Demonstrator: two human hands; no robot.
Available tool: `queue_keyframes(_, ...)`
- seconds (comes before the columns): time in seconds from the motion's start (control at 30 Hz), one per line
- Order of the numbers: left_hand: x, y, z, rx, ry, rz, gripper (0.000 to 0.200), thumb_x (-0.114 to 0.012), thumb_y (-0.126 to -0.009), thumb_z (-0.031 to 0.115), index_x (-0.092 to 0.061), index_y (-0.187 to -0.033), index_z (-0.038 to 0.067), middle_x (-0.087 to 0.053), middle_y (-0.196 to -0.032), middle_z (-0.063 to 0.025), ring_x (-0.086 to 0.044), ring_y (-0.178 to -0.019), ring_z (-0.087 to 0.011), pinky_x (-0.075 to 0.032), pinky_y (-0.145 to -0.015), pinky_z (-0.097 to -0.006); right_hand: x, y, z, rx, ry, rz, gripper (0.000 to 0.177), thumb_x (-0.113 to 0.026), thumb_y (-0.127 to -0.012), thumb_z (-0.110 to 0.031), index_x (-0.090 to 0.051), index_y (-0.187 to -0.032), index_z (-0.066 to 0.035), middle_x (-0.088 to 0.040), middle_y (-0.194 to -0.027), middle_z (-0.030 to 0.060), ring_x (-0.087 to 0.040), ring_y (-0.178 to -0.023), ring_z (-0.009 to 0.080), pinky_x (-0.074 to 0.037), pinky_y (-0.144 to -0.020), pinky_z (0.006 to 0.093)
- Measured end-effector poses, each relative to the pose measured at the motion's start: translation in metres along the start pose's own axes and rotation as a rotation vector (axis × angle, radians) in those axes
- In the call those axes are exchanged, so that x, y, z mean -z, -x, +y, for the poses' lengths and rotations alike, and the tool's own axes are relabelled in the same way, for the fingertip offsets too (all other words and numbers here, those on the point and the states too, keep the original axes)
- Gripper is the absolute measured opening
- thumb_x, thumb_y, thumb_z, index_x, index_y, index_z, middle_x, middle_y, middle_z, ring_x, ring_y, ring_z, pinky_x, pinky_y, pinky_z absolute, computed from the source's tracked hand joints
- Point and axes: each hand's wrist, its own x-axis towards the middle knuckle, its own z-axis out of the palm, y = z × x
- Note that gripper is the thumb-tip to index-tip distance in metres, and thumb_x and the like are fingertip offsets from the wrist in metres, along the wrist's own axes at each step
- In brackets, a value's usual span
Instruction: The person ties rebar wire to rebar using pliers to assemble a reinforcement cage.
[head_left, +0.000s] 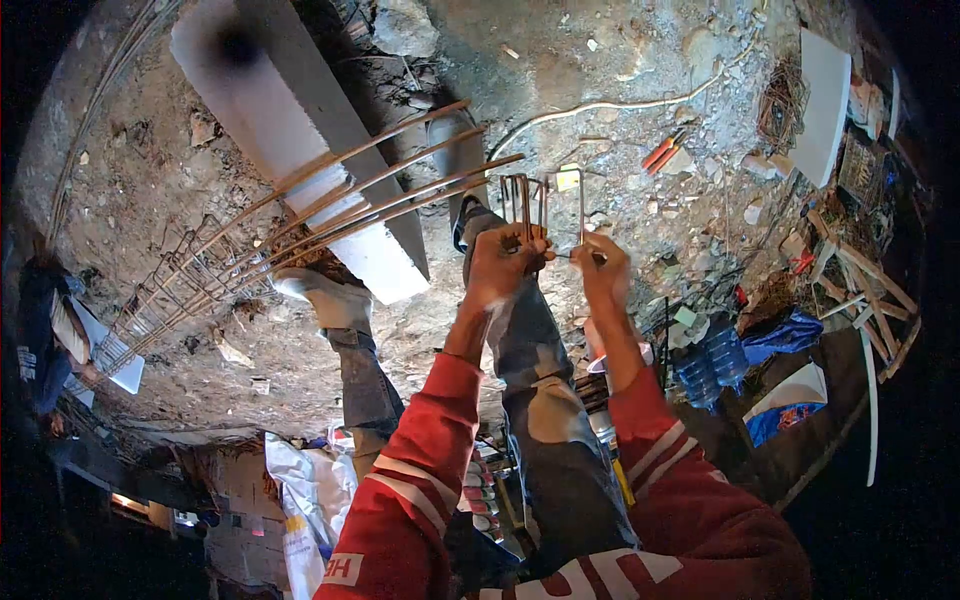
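My left hand (507, 262) is closed around several bent steel stirrups (527, 192), their square ends pointing away from me. Close on its right, my right hand (602, 268) pinches the lower end of a single stirrup (581, 208), which stands apart from the bundle. Fingertips hide where that stirrup ends. Just left of my hands, long reinforcing bars (400, 205) reach out of a rebar cage (185, 275) and lie across a pale block (345, 190). Pliers with red handles (662, 155) lie on the ground beyond my right hand.
A pale cable (610, 104) curves over the rubble floor. Coiled wire (780, 105) and a white panel (822, 110) are at far right. Plastic bottles (712, 360) and broken wood (860, 280) lie at right. A white sack (305, 490) stands lower left; another person (55, 330) is at far left.
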Motion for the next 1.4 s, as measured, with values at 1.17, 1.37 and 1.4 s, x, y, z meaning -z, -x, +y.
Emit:
queue_keyframes(1.17,-0.027,-0.014,0.024,-0.126,-0.150,0.000,0.021,-0.065,-0.088,0.015,-0.069,-0.099,-0.003,-0.069,-0.083,-0.0063,-0.062,-0.071,-0.0103,-0.050,-0.065,-0.0248,-0.008,0.001,-0.101,0.258,0.011,-0.031,0.029,-0.047,-0.096,-0.020,-0.061,-0.096,0.006,-0.062,-0.076,0.0071,-0.052,-0.068,0.0127,-0.044,-0.062,0.0288)
queue_keyframes(1.37,-0.026,-0.008,0.027,-0.238,-0.353,0.019,0.024,-0.067,-0.088,0.019,-0.070,-0.092,-0.004,-0.068,-0.075,-0.0056,-0.058,-0.064,-0.0100,-0.047,-0.059,-0.0254,-0.018,-0.016,-0.102,0.307,0.178,-0.122,0.031,-0.050,-0.096,-0.023,-0.065,-0.096,0.004,-0.061,-0.074,0.0050,-0.052,-0.067,0.0133,-0.044,-0.063,0.0309)
queue_keyframes(1.4,-0.026,-0.009,0.027,-0.224,-0.393,0.045,0.025,-0.067,-0.087,0.020,-0.070,-0.091,-0.004,-0.068,-0.074,-0.0062,-0.059,-0.064,-0.0102,-0.047,-0.059,-0.0258,-0.023,-0.017,-0.104,0.306,0.167,-0.173,0.030,-0.050,-0.096,-0.023,-0.065,-0.097,0.003,-0.061,-0.074,0.0051,-0.052,-0.068,0.0128,-0.044,-0.063,0.0305)
